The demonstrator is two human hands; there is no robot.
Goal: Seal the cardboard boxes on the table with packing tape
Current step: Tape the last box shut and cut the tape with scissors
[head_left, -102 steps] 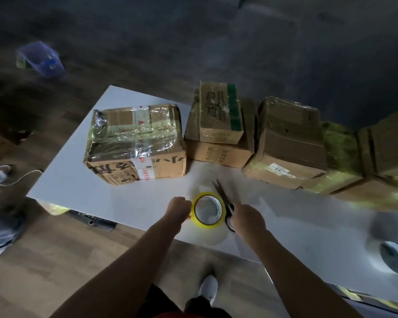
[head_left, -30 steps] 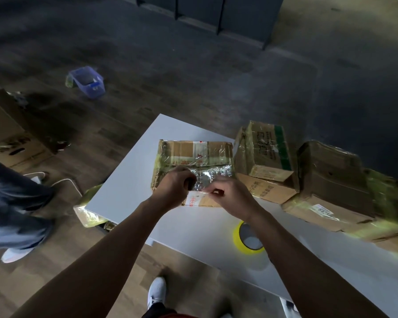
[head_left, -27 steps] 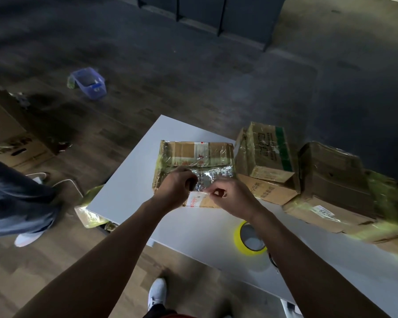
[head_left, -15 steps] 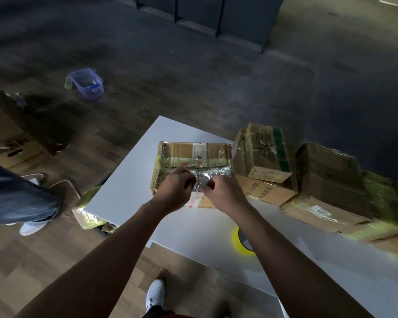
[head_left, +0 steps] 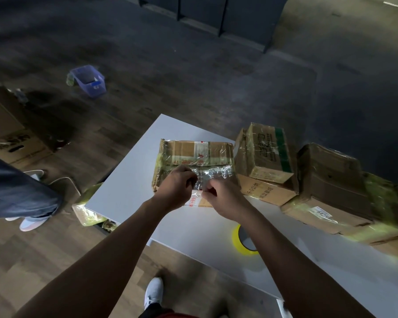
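Dimly lit, a white table (head_left: pixel 124 184) stands on a dark wood floor (head_left: pixel 193 76).
Left hand (head_left: pixel 175 189) and right hand (head_left: pixel 224 199), fingers curled, both pinch crinkled clear tape (head_left: pixel 214 174) on the wrapped box (head_left: pixel 193 152) at the table's far left end. A yellow tape roll (head_left: pixel 237 237) lies flat beside the right forearm, more boxes (head_left: pixel 267 154) crowd the right, and a blue bin (head_left: pixel 89 81) sits on the floor.

Place: packing or storage room, dim, more warehouse than home. Evidence, item by item: white table (head_left: pixel 124 191) before me, its far side lined with cardboard boxes (head_left: pixel 331 180), some stacked, most wound in clear tape (head_left: pixel 214 174); roll of yellow tape (head_left: pixel 236 238) lying flat on it; more printed cartons (head_left: pixel 7 143) standing on the wood-plank floor (head_left: pixel 44 260) to my left; purple plastic bin (head_left: pixel 87 80) farther out; dark panels (head_left: pixel 216 12) along the far end.
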